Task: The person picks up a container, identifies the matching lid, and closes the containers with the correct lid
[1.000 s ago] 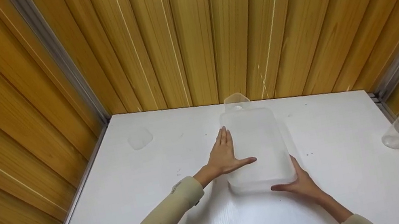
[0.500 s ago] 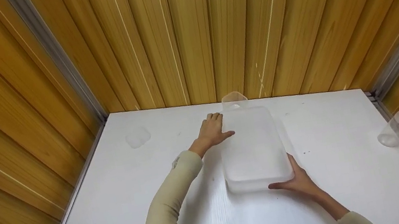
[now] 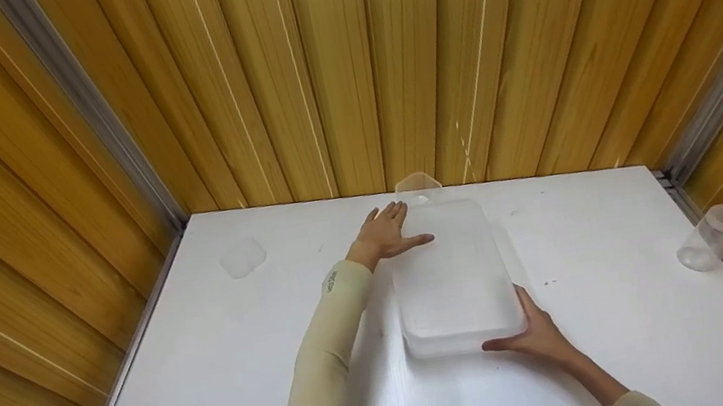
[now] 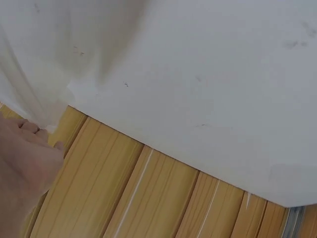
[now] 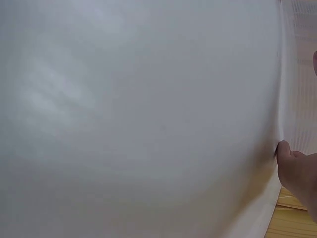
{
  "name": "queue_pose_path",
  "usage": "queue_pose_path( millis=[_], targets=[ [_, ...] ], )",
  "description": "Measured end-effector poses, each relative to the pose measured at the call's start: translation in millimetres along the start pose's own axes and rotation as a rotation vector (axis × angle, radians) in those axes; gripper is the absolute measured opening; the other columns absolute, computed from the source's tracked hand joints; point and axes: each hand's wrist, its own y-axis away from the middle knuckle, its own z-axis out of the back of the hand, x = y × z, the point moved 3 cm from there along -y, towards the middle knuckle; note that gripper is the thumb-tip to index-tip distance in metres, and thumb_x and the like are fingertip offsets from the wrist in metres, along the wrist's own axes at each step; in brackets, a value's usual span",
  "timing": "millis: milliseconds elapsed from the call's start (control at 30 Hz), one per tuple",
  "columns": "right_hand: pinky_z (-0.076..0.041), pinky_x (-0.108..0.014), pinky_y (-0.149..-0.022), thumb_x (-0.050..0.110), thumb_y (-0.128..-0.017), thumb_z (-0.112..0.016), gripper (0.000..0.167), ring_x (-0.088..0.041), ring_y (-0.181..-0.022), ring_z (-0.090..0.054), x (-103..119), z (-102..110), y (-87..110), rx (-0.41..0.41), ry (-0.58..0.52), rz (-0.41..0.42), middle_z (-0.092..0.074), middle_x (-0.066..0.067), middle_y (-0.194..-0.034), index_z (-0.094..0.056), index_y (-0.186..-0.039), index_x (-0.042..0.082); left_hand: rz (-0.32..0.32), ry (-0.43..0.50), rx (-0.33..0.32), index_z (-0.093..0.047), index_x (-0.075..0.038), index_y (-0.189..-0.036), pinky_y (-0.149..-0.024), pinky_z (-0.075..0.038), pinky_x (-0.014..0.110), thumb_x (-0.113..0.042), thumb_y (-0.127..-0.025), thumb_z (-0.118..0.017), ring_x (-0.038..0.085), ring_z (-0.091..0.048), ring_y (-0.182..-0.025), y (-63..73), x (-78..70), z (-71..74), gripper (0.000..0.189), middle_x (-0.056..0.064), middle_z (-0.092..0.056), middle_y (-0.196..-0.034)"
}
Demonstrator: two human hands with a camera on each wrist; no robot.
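A translucent, rectangular plastic box (image 3: 452,276) with a frosted lid lies lengthwise on the white table. My left hand (image 3: 385,232) lies at its far left corner, fingers stretched toward the far end and thumb straight out over the lid. In the left wrist view the fingers (image 4: 29,126) of that hand show at the box's edge. At the near right corner my right hand (image 3: 537,334) holds the box, its thumb along the near side and fingers along the right side. The right wrist view shows the right thumb (image 5: 283,148) against the box wall; its other fingers are mostly hidden.
Just beyond the box stands a small clear container (image 3: 418,185), near the back wall. A clear, rounded-square piece (image 3: 242,258) lies at the far left. Toward the right edge of the table (image 3: 610,308) is a clear plastic cup (image 3: 715,236). Wood-panelled walls (image 3: 339,73) enclose the table.
My left hand has moved from the middle of the box's left side to its far left corner. My right hand has kept its place at the near right corner.
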Motion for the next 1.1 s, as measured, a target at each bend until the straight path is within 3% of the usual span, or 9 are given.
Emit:
queue_pose_path(
  millis=[167,400,567,733,900,1100],
  targets=[
    [-0.03,-0.064,-0.12,0.038,-0.067,-0.096,0.131,-0.049,-0.15,-0.032,1,0,0.2,-0.001,0.024,0.0,-0.024,-0.025,-0.167,-0.011,-0.163,0.011,-0.043,0.005,-0.002,-0.015,-0.013,-0.165,-0.132,-0.008,0.04,-0.081,-0.092,-0.038,0.018,-0.018,-0.16,-9.8,-25.8,2.4,0.103,0.004,-0.02,-0.172],
    [-0.037,-0.062,-0.116,0.036,-0.065,-0.097,0.127,-0.043,-0.143,-0.044,3,-1,4.8,-0.026,0.018,0.025,-0.036,-0.019,-0.162,-0.017,-0.162,0.017,-0.096,-0.003,0.032,-0.014,-0.017,-0.166,-0.131,-0.01,0.035,-0.08,-0.094,-0.038,0.018,-0.015,-0.161,-19.3,-67.0,4.4,0.099,0.001,-0.017,-0.173],
    [-0.038,-0.061,-0.115,0.036,-0.064,-0.098,0.127,-0.041,-0.142,-0.046,3,-4,7.1,-0.032,0.016,0.023,-0.039,-0.019,-0.161,-0.019,-0.161,0.016,-0.131,-0.018,0.039,-0.014,-0.02,-0.166,-0.131,-0.014,0.035,-0.075,-0.098,-0.031,0.015,-0.014,-0.16,-23.4,-85.1,4.4,0.089,-0.004,-0.016,-0.173],
    [-0.035,-0.06,-0.118,0.035,-0.065,-0.097,0.126,-0.04,-0.146,-0.042,3,-6,10.2,-0.014,0.007,0.02,-0.036,-0.018,-0.163,-0.018,-0.162,0.016,-0.123,-0.057,0.035,-0.015,-0.022,-0.166,-0.131,-0.015,0.041,-0.08,-0.093,-0.039,0.019,-0.014,-0.161,-22.8,-99.7,0.7,0.096,-0.005,-0.016,-0.173],
    [-0.039,-0.055,-0.115,0.032,-0.067,-0.097,0.122,-0.036,-0.141,-0.047,4,-3,10.8,-0.018,-0.008,0.038,-0.043,-0.015,-0.159,-0.021,-0.161,0.017,-0.062,-0.078,0.067,-0.017,-0.024,-0.165,-0.131,-0.014,0.05,-0.086,-0.081,-0.053,0.023,-0.013,-0.161,-19.8,-114.6,6.9,0.111,-0.004,-0.015,-0.174],
    [-0.034,-0.06,-0.119,0.033,-0.067,-0.097,0.125,-0.041,-0.146,-0.041,4,-9,15.2,-0.01,-0.011,0.011,-0.036,-0.019,-0.163,-0.019,-0.162,0.014,-0.03,-0.093,0.047,-0.025,-0.028,-0.164,-0.129,-0.018,0.055,-0.086,-0.078,-0.058,0.027,-0.02,-0.16,-14.2,-116.9,7.7,0.109,-0.003,-0.022,-0.172]
  ],
)
